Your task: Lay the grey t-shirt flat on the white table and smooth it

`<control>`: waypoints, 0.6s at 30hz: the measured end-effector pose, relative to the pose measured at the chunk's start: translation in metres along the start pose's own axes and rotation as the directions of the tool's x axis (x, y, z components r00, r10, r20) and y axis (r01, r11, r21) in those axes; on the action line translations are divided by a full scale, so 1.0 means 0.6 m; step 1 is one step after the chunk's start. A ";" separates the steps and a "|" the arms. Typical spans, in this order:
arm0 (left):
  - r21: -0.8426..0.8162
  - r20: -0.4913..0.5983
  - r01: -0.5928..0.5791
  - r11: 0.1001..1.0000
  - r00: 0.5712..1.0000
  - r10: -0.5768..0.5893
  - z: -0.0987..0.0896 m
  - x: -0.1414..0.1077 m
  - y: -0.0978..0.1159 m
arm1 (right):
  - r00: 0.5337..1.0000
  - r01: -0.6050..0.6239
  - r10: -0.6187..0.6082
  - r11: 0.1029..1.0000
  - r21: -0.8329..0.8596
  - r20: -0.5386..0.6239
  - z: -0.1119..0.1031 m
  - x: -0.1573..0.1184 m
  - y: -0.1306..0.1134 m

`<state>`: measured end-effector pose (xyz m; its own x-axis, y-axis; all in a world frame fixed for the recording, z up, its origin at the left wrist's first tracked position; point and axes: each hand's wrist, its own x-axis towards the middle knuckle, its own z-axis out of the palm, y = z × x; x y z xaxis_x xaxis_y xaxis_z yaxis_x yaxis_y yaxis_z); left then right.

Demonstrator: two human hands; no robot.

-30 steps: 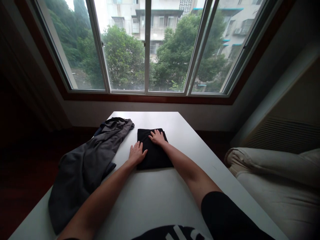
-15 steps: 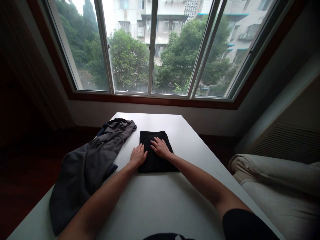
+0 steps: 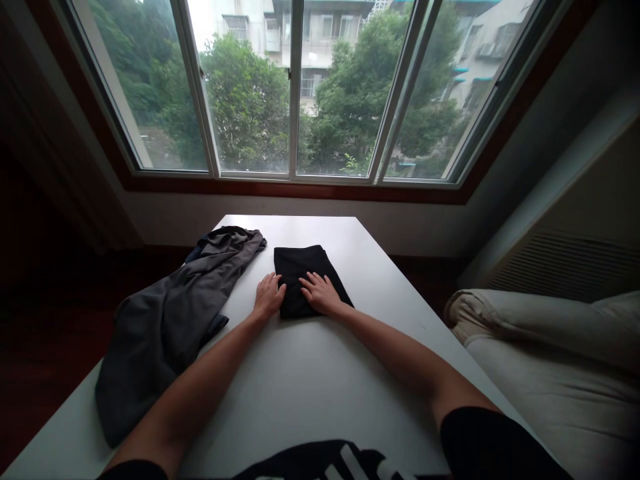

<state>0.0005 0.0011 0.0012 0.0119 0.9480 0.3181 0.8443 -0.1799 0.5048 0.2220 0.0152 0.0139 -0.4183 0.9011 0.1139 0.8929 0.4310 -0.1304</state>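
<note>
The black folded cloth (image 3: 300, 260) is laid flat on the white tabletop (image 3: 310, 380), ahead of the wearer and between the two forearms. This central placement is judged to allow both hands equal reach. The right hand (image 3: 321, 293) is rested palm-down on the lower part of the cloth, its fingers (image 3: 311, 283) extended and spread; the layers are presumably kept flat by this contact. The left hand (image 3: 269, 295) is set at the left edge of the cloth, its fingers slightly apart; no pinch is seen, though the undersides are hidden. That edge is probably steadied by this position. The grey garment (image 3: 165, 327) is left loose and unfolded along the left side, apart from the cloth, so the central work area is presumably unobstructed.

Relative to the picture from one second ago, the right hand has been moved from near the far edge of the cloth to near the close edge. The left hand has been shifted slightly outward, with less of the cloth covered. The grey garment appears undisturbed.
</note>
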 end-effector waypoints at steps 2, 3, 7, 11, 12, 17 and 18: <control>-0.003 0.008 -0.017 1.000 1.000 0.017 -0.001 0.000 0.001 | 0.997 -0.075 0.074 0.997 -0.008 -0.015 -0.002 0.019 0.041; -0.003 0.015 -0.025 1.000 1.000 0.025 -0.001 -0.001 0.001 | 0.993 -0.119 0.119 0.993 -0.012 -0.023 -0.003 0.027 0.063; -0.003 0.043 -0.017 1.000 0.999 0.017 0.001 -0.002 -0.001 | 0.951 -0.308 0.308 0.951 -0.015 -0.006 -0.007 0.043 0.163; 0.007 0.062 -0.019 1.000 0.998 0.018 0.003 -0.004 -0.004 | 0.895 -0.445 0.444 0.896 0.004 -0.036 -0.019 0.026 0.259; 0.011 0.066 -0.020 1.000 0.998 0.019 0.003 -0.004 -0.004 | 0.884 -0.466 0.466 0.885 0.004 -0.046 -0.025 0.017 0.280; 0.014 0.091 -0.027 1.000 0.996 0.025 -0.002 -0.007 0.001 | 0.835 -0.547 0.545 0.837 0.000 -0.076 -0.056 -0.023 0.357; 0.014 0.097 -0.027 1.000 0.995 0.025 -0.003 -0.007 0.002 | 0.832 -0.551 0.548 0.835 -0.002 -0.084 -0.061 -0.026 0.363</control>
<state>0.0004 -0.0035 0.0017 0.0849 0.9641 0.2514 0.8513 -0.2013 0.4846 0.4292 0.0930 0.0195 0.1557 0.9821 0.1060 0.9760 -0.1365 -0.1694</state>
